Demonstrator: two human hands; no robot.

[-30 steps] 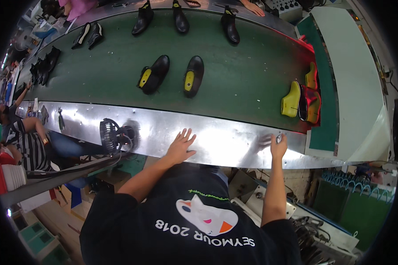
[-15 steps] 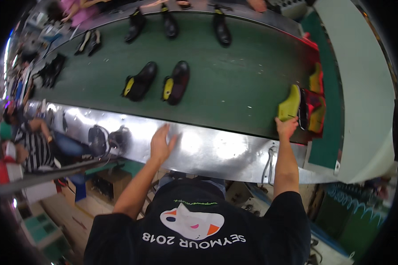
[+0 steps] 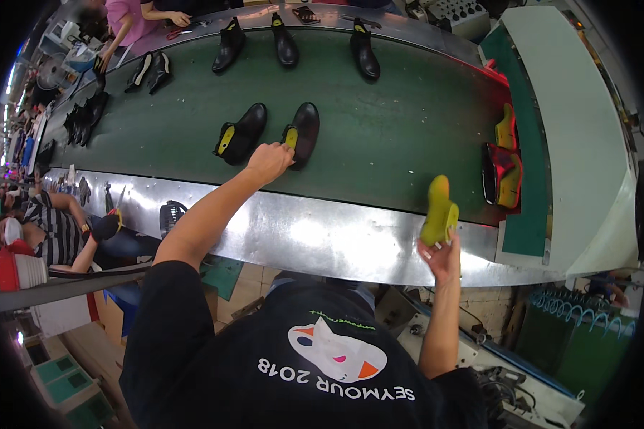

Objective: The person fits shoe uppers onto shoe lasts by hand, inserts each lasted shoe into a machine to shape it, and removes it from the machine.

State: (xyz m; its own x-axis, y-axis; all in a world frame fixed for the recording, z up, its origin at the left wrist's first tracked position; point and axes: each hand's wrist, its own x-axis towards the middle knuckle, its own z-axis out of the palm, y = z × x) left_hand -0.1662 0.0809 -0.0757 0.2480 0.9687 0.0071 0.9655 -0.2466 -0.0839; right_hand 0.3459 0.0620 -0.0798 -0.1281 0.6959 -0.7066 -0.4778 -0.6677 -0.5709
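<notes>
Right hand (image 3: 442,263): fingers closed around the yellow last (image 3: 433,220), held over the edge of the green belt (image 3: 379,146). Left hand (image 3: 270,163): fingers curled at the rear of a black boot (image 3: 307,127) on the belt; whether they pinch it cannot be told. Apparent step: gathering last and boot. The next move probably calls for securing the boot, then bringing both together.

A black boot (image 3: 307,127), smooth and round-toed, sits on the green belt (image 3: 368,143), toe toward the far side, yellow showing in its opening. Well apart to its right, a yellow-green last (image 3: 436,214) is held nearly upright at the belt's near edge.
</notes>
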